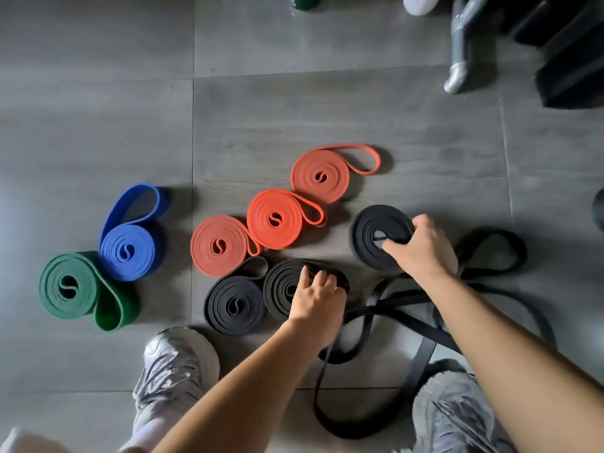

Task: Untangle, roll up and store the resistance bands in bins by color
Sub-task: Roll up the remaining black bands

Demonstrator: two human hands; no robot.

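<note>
Rolled bands lie on the grey tiled floor. A green roll and a blue roll sit at the left. Three orange rolls run diagonally through the middle. A black roll lies in front of them. My left hand rests curled fingers on a second black roll beside it. My right hand grips a third black roll, thumb in its centre. Loose black bands sprawl tangled under my right forearm.
My two grey shoes stand at the bottom, the right one on the loose black bands. Another person's white foot and dark objects are at the top right. A green object shows at the top edge.
</note>
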